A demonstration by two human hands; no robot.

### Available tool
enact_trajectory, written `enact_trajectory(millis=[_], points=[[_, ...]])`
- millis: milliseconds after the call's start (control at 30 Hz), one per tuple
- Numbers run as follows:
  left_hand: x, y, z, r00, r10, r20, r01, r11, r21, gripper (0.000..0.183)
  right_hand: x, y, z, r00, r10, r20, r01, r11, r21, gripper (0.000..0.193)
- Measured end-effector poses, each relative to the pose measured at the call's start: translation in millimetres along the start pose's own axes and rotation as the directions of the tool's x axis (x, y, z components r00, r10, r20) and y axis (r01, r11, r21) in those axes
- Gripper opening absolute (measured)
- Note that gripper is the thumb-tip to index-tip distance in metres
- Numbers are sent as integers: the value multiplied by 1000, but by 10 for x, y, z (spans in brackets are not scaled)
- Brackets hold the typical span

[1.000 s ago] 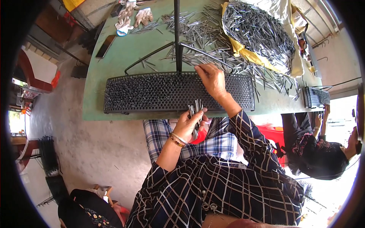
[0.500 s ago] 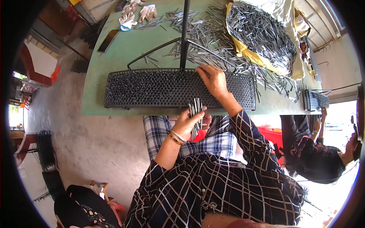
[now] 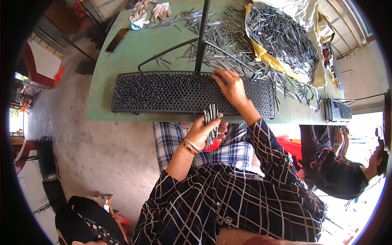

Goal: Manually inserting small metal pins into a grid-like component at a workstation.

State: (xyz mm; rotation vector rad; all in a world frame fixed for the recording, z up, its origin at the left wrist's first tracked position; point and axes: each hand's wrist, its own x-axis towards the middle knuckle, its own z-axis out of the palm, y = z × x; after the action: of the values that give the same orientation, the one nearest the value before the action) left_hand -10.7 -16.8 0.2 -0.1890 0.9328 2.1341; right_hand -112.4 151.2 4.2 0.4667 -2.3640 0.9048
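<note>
A long black perforated panel (image 3: 255,100) lies along the table's near edge, with a black rod (image 3: 203,38) and a wire brace joined to its far side. Small dark ends fill many holes on its left; holes towards the right look open. My right hand (image 3: 232,89) is over the panel right of centre, thumb and fingers drawn together at its far edge. Whatever those fingertips hold is hidden. Just off the near edge, my left hand (image 3: 199,132) is closed round a bundle of thin grey strips (image 3: 211,118), which stand roughly upright.
Many loose strips (image 3: 218,36) lie beyond the panel, beside an open sack (image 3: 281,36) heaped with more. Work gloves (image 3: 160,11) and a phone (image 3: 117,40) rest at the far left. At right, another person (image 3: 339,163) sits by a similar smaller panel (image 3: 339,110).
My hands keep nearly the same places at the panel, and the left still grips the bundle. The person at right has drawn a hand down from the smaller panel. The view has shifted slightly.
</note>
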Motion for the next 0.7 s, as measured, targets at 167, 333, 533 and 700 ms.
enact_trajectory(millis=[167, 333, 533, 700], points=[[5, 1, 11, 1000, 3, -7, -3, 1000, -6, 26, 12, -15, 23, 999, 36, 29, -37, 998, 41, 17], [33, -37, -19, 1000, 11, -5, -11, 1000, -3, 26, 41, -23, 22, 996, -80, 47, 79, 997, 21, 15], [11, -29, -13, 1000, 5, -21, -6, 999, -51, 25, 7, -28, 35, 999, 49, 2, -49, 999, 4, 17], [21, 17, 15, 999, 24, -26, -25, 998, -56, 26, -28, 4, 48, 1000, 5, 4, -5, 998, -60, 18]])
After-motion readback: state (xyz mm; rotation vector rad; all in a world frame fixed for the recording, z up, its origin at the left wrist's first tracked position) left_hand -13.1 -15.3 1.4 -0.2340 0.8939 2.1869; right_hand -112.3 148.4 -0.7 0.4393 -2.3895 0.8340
